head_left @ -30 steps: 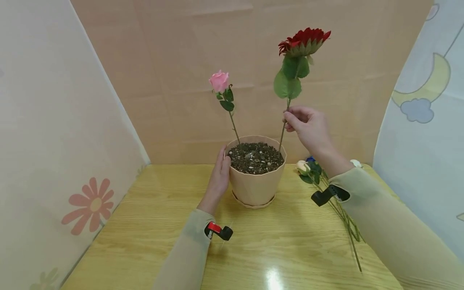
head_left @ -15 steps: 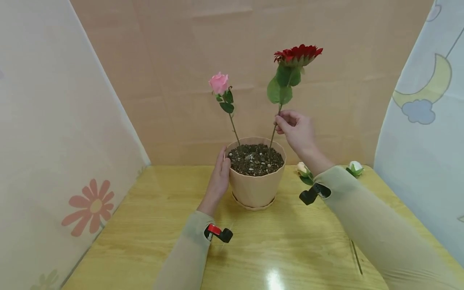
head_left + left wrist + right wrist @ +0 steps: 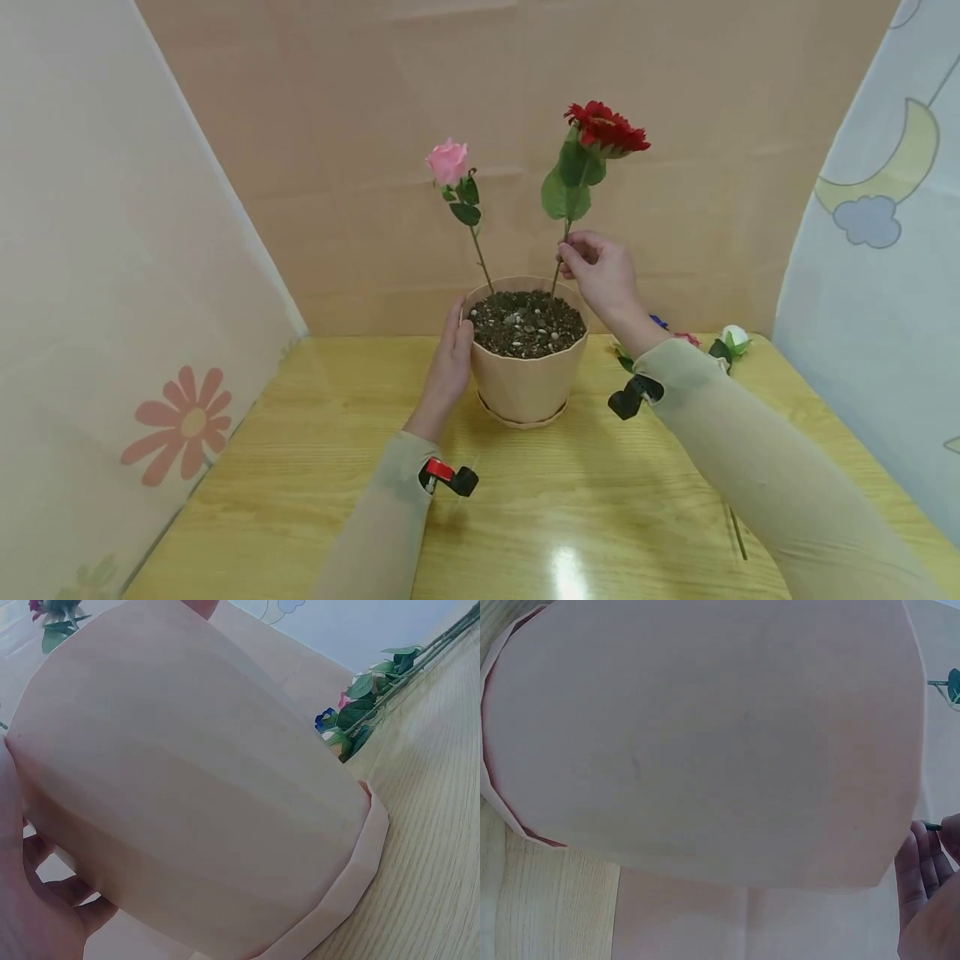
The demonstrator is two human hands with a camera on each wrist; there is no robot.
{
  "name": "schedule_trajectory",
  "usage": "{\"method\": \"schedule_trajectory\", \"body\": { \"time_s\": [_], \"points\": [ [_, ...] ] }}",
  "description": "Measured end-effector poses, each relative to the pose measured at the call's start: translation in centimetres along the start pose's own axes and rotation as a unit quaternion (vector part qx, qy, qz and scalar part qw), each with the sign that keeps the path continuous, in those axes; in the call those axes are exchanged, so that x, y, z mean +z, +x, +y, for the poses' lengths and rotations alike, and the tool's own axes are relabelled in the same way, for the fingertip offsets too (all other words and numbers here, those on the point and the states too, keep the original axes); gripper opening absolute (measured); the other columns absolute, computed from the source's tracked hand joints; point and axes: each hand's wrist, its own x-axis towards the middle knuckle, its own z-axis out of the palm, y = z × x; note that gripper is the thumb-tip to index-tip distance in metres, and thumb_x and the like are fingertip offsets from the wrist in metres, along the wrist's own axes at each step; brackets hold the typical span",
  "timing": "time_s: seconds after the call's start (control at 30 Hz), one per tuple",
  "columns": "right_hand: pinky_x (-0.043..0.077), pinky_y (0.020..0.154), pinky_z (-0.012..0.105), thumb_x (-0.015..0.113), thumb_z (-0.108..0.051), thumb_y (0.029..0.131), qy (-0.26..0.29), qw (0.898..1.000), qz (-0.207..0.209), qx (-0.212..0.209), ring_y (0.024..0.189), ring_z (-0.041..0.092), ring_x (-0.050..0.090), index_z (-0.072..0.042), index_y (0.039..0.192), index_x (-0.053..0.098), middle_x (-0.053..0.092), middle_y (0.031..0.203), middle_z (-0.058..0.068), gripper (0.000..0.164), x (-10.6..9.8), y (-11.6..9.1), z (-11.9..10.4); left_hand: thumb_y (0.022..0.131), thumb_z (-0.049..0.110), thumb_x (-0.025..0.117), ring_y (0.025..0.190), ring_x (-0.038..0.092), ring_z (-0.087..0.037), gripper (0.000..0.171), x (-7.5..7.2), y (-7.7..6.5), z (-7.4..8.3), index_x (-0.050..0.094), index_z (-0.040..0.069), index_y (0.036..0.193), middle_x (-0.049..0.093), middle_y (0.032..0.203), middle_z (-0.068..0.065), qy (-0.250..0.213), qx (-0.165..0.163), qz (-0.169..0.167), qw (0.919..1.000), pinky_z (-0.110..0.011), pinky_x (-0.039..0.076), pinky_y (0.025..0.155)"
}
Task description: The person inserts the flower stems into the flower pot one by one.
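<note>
A peach flower pot (image 3: 525, 387) with a saucer under it holds dark soil (image 3: 517, 337) dotted with pebbles. My left hand (image 3: 450, 367) rests against the pot's left side; in the left wrist view its fingers (image 3: 96, 913) reach along the wall. Between thumb and fingertips, my right hand (image 3: 606, 275) pinches the stem of a red gerbera (image 3: 607, 132) above the rim. That stem's lower end meets the soil at the back right. A pink rose (image 3: 447, 162) stands in the soil at the back left, leaning left.
More flowers lie on the wooden table (image 3: 345, 467) at the right, among them a white rose (image 3: 736, 337) and a blue bloom (image 3: 658, 322); the right forearm hides most of their stems. A peach backdrop (image 3: 360, 208) rises behind the pot.
My right hand has brought the gerbera left and lower, and its stem foot has shifted from the pot's right edge toward the back. The left hand stays at the pot.
</note>
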Motion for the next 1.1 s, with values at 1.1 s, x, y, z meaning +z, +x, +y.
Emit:
{"method": "schedule_trajectory", "body": {
  "time_s": [1.1],
  "points": [
    [0.064,0.085,0.031,0.069,-0.014,0.111,0.026,1.000,-0.003,-0.014,0.088,0.023,0.074,0.006,0.123,0.075,0.077,0.107,0.023,0.025,3.5,1.2,-1.6,0.121,0.039,0.032,0.162,0.031,-0.040,0.059,-0.2,-0.3,0.3,0.023,0.024,0.178,0.027,0.180,-0.014,0.008,0.005,0.005,0.9999,-0.061,0.025,0.130]
  ]
}}
